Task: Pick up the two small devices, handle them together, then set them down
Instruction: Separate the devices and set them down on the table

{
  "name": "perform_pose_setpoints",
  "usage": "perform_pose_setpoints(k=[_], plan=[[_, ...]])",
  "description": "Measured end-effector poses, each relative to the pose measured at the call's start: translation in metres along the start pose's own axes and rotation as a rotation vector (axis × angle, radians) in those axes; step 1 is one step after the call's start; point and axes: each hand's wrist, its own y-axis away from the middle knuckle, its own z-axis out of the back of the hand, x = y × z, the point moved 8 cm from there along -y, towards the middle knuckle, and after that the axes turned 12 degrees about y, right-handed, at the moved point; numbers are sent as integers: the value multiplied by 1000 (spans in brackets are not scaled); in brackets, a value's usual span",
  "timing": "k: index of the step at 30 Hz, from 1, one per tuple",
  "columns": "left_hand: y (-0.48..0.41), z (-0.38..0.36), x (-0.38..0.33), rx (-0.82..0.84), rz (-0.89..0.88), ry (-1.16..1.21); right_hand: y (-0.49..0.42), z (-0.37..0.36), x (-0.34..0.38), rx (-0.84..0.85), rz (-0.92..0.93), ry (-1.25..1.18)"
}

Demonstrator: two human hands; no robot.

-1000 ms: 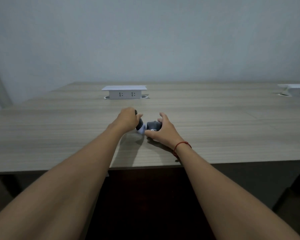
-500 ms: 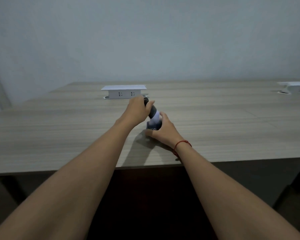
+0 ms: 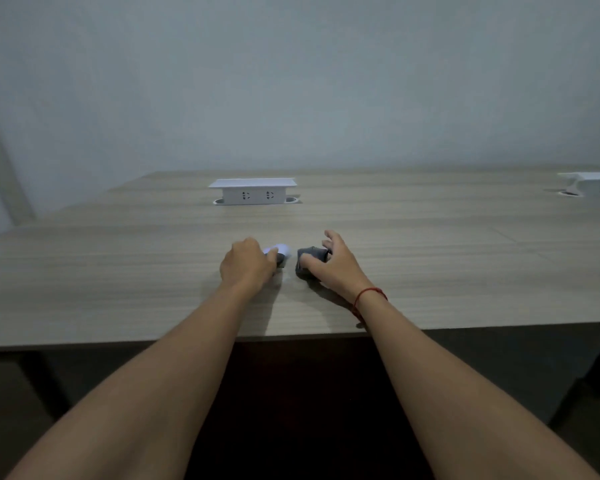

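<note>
On the wooden surface (image 3: 118,271), both hands rest near its front edge. Left hand (image 3: 246,266) is curled around a white-and-dark device (image 3: 277,252); right hand (image 3: 333,265), fingers loosely spread, pinches a dark grey device (image 3: 307,259) just beside it. No writing is legible.

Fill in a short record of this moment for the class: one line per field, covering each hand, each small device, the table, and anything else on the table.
left hand: closed around the white-and-dark device, low at the table
right hand: on the dark grey device, fingers partly spread
devices: apart, a gap between them
table: wood-grain top, both devices near its front middle
socket box: white, raised, behind the hands
second socket box: far right edge
right wrist: red string bracelet
</note>
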Motion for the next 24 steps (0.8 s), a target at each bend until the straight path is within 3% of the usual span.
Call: perform_pose_setpoints(k=[3,6,9,12,24], plan=[[3,7,2,-26,-41,-46,-1,16,-5,-149,-95,-197],[5,6,5,-31,-140,69,4,23,-3,-223,-91,-134],[6,-22,6,196,-201,148,7,5,2,-81,-13,95],[3,-40,8,299,-223,14,3,-3,9,-99,103,333],[-45,-74,-2,190,-126,-63,-67,-6,-15,-246,-26,407]])
